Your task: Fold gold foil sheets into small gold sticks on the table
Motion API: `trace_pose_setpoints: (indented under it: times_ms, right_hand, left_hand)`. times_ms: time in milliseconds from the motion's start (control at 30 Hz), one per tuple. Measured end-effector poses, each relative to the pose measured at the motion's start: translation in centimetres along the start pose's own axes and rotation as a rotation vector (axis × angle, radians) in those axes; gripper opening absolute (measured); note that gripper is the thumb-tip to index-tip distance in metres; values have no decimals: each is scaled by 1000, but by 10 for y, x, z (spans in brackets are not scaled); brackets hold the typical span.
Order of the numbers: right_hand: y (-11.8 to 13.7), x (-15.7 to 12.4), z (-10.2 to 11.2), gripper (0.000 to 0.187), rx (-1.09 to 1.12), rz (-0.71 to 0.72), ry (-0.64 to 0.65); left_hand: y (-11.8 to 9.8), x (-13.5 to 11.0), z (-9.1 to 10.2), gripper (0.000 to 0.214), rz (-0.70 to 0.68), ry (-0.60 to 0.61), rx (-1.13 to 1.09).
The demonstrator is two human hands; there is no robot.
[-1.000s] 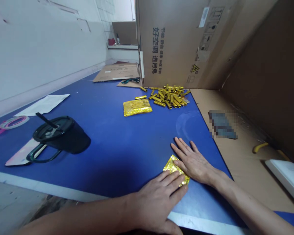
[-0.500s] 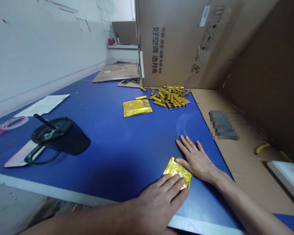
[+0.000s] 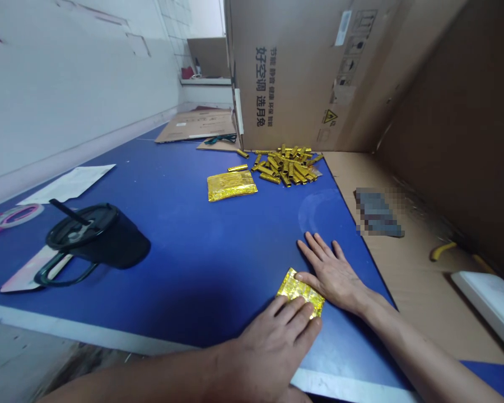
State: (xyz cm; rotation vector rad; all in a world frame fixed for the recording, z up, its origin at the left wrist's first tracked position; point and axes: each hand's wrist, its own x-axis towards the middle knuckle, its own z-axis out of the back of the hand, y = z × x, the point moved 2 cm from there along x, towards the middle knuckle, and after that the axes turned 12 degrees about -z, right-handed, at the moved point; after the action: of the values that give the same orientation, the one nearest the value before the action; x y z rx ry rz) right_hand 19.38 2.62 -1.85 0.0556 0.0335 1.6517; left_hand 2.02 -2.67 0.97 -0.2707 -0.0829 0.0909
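A small sheet of shiny gold foil (image 3: 299,289) lies flat near the front edge of the blue tabletop. Over its near part rests my left hand (image 3: 280,341), open and flat, its fingers covering some of the foil. My right hand (image 3: 331,274) is spread flat on the table to the right, with its thumb on the foil's upper right part. Farther off lies a larger gold foil piece (image 3: 232,186), with one short gold foil tube (image 3: 237,168) just behind it. A heap of gold foil tubes (image 3: 292,168) sits by the cardboard.
A black lidded mug (image 3: 105,235) with a straw stands at the left, near a tape roll (image 3: 21,215) and a white paper (image 3: 69,183). A large cardboard box (image 3: 302,73) rises behind the heap. On the right are a blurred-out flat object (image 3: 378,212) and a white box (image 3: 489,308).
The whole view has shifted slightly, so things appear a little farther left. Both hands keep nearly the same place on and beside the foil.
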Motion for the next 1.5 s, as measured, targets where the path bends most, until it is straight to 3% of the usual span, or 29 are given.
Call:
trace_pose_setpoints:
  times_ms: [300, 533, 633, 833, 1000, 1167, 1500]
  right_hand:
    - [1, -1, 1, 68, 12, -3, 14]
    - [1, 1, 9, 75, 10, -34, -30]
    - [15, -3, 16, 73, 42, -44, -45]
    - [51, -11, 13, 62, 108, 134, 58]
    - [43, 2, 6, 65, 74, 68, 28]
    - [31, 15, 7, 67, 31, -14, -9]
    - [30, 17, 5, 69, 44, -9, -17]
  left_hand:
    - [-2, -17, -2, 61, -26, -7, -43]
    - [-4, -14, -2, 62, -14, -2, -24]
    - [-5, -13, -2, 55, -4, -17, -7]
    - [-5, -12, -2, 55, 2, -17, -15]
    - [-4, -11, -2, 48, 24, 6, -12]
    - [-3, -13, -6, 55, 2, 13, -17]
    - [-2, -7, 6, 68, 45, -50, -95]
